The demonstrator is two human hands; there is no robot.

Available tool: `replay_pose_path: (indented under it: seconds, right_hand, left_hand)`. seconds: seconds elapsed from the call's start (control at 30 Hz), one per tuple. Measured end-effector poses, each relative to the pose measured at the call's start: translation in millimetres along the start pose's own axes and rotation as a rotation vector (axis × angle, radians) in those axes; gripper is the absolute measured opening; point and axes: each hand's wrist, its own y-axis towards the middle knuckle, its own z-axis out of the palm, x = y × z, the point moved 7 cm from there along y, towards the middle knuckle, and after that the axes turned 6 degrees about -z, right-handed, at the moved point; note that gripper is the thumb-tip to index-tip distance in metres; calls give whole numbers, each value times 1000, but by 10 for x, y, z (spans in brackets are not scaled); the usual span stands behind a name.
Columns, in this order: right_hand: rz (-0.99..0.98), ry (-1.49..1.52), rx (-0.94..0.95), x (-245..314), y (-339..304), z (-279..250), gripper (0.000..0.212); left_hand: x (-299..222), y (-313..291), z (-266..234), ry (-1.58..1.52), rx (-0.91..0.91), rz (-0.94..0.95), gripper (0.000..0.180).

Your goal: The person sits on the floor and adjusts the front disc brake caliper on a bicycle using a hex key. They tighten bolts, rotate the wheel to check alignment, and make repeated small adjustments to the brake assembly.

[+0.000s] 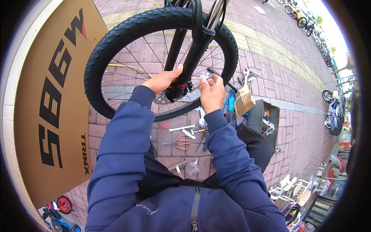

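Brick paving (pixel 301 127) spreads around us outdoors, with a cardboard box (pixel 29 96) standing at left and an open metal toolbox (pixel 254 118) at right. The bicycle wheel (pixel 96 65) is on the far side, just beyond our hands, its hub region at the lower end of the fork leg (pixel 193 58). Left hand (pixel 159 82): partly curled at the leg's left side, thumb along it, other fingers hidden; we cannot tell whether it grips. Right hand (pixel 212 94): fingers bent inward, thumb close to forefinger, just right of the leg; contents, if any, unclear. Progress, our judgement: wheel seated between the fork legs, tyre mounted; fastening at the hub probably unfinished, though its tightness cannot be read. Scissors (pixel 182 142) and a wrench (pixel 181 128) lie nearer, out of hand.
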Motion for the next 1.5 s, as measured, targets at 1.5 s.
replay_pose_path:
  seconds: [1.5]
  right_hand:
    - [-218, 231, 308, -619, -320, 604, 37]
  left_hand:
    - [-18, -165, -25, 109, -198, 165, 78]
